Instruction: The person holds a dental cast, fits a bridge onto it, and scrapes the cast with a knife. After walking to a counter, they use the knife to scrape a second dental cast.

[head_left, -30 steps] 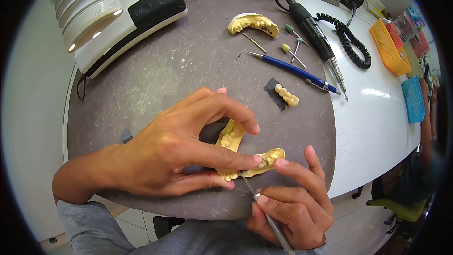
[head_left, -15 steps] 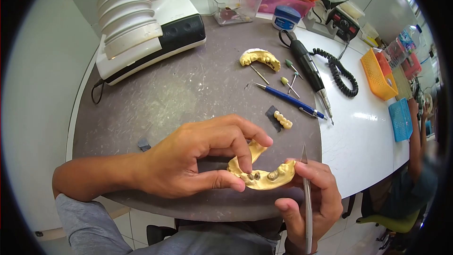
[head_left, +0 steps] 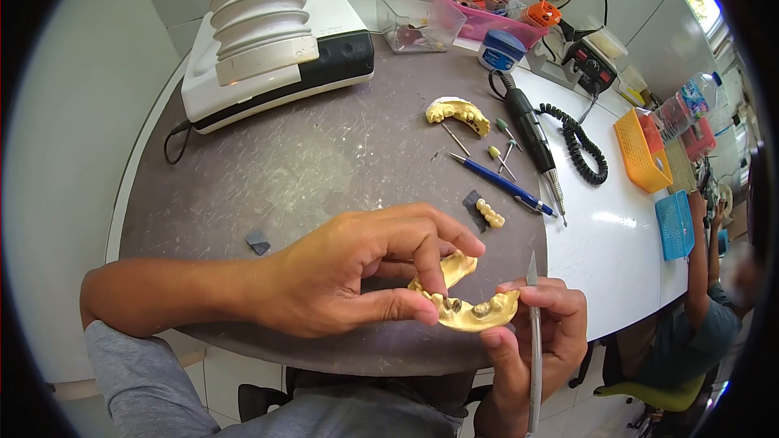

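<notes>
A yellow plaster dental model (head_left: pixel 479 320), a lower arch with dark-marked tooth stumps, is held above the front of the bench. My left hand (head_left: pixel 365 268) grips its left part, thumb at the front and index fingertip bent onto the stumps. The right end lies between the thumb and fingers of my right hand (head_left: pixel 552 328). That same hand also carries a slim metal scalpel (head_left: pixel 535 373), its blade pointing up and away from me. Beyond the model, a tooth-coloured dental bridge (head_left: pixel 490 213) lies beside a dark paper scrap (head_left: pixel 473 206).
A second plaster model (head_left: pixel 459 113), several grinding burs (head_left: pixel 505 162), a blue mechanical pencil (head_left: pixel 503 184) and a black handpiece (head_left: pixel 531 134) lie farther back. The suction unit (head_left: pixel 284 73) stands back left. Baskets (head_left: pixel 641 154) line the right side; another person (head_left: pixel 698 316) sits there.
The model and my left hand have shifted slightly right in view, and my right thumb has closed up to the model's right end. The whole scene has also shifted a little with the camera.
</notes>
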`<action>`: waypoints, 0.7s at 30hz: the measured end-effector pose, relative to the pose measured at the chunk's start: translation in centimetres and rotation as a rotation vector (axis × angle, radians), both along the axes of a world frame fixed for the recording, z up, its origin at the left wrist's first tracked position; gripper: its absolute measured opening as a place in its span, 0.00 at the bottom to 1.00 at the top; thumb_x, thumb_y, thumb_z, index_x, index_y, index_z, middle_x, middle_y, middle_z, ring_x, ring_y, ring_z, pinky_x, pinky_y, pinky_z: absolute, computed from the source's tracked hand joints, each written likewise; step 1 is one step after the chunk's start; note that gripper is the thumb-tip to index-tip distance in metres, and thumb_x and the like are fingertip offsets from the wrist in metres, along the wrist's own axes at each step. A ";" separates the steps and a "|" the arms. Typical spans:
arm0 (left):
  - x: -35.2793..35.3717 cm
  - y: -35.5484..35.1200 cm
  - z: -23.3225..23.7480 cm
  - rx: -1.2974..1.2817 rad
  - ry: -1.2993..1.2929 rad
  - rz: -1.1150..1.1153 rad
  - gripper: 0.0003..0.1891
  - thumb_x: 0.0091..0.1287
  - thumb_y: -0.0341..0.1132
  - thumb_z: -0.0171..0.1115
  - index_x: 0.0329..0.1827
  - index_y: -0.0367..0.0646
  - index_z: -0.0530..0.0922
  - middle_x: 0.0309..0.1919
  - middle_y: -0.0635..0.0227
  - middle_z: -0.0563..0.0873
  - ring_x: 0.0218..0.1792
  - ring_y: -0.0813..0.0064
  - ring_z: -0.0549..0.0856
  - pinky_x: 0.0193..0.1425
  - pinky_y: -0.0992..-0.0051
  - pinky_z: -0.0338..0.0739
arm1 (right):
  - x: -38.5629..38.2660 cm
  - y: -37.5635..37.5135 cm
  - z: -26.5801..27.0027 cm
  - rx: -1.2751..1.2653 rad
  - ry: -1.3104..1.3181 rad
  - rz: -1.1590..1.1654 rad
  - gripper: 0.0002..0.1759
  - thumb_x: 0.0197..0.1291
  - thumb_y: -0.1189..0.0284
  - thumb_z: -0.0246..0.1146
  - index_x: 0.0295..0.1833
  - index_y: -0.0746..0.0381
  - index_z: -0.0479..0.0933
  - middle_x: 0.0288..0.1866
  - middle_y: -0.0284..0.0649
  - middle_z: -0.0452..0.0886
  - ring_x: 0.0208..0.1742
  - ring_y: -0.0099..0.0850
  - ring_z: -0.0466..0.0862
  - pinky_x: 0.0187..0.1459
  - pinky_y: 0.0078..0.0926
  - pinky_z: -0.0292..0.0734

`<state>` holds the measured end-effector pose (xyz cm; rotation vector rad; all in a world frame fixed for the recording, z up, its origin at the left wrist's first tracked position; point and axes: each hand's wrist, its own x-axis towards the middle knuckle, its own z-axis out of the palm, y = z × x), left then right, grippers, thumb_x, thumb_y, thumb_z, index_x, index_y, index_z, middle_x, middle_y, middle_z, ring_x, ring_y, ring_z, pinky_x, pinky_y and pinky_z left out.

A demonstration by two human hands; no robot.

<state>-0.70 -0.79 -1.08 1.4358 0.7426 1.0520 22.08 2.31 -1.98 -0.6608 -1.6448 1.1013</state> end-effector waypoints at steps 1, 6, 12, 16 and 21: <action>0.0 0.0 0.0 0.004 -0.005 0.000 0.07 0.65 0.27 0.66 0.38 0.37 0.75 0.66 0.49 0.67 0.71 0.60 0.68 0.75 0.64 0.66 | 0.0 0.0 0.0 -0.002 -0.006 -0.005 0.26 0.46 0.79 0.77 0.50 0.69 0.72 0.43 0.50 0.80 0.44 0.32 0.86 0.42 0.22 0.84; 0.0 -0.1 0.1 -0.025 -0.015 0.000 0.07 0.65 0.27 0.66 0.38 0.37 0.75 0.66 0.50 0.67 0.70 0.60 0.69 0.74 0.64 0.67 | 0.0 -0.1 0.0 -0.006 -0.001 -0.002 0.26 0.46 0.79 0.77 0.49 0.69 0.72 0.43 0.50 0.79 0.45 0.33 0.86 0.43 0.23 0.85; 0.0 0.0 0.1 -0.053 -0.039 -0.005 0.07 0.65 0.28 0.66 0.38 0.36 0.75 0.66 0.51 0.68 0.70 0.60 0.69 0.74 0.65 0.69 | -0.3 -0.5 0.3 -0.136 -0.019 -0.054 0.28 0.49 0.69 0.78 0.50 0.66 0.69 0.44 0.47 0.78 0.41 0.25 0.80 0.46 0.18 0.76; 0.3 -0.2 0.3 -0.085 -0.117 0.054 0.11 0.63 0.26 0.67 0.45 0.34 0.76 0.68 0.51 0.65 0.69 0.60 0.70 0.73 0.65 0.70 | 0.1 0.3 0.4 0.023 -0.050 0.013 0.25 0.45 0.79 0.78 0.49 0.70 0.75 0.43 0.48 0.80 0.43 0.31 0.85 0.41 0.23 0.83; 1.0 -0.6 1.4 -0.390 -0.351 0.231 0.20 0.64 0.27 0.66 0.58 0.32 0.73 0.68 0.51 0.69 0.67 0.64 0.74 0.71 0.68 0.73 | -0.5 0.5 0.1 0.185 -0.183 -0.003 0.19 0.44 0.79 0.78 0.43 0.67 0.81 0.39 0.47 0.85 0.39 0.33 0.87 0.38 0.23 0.82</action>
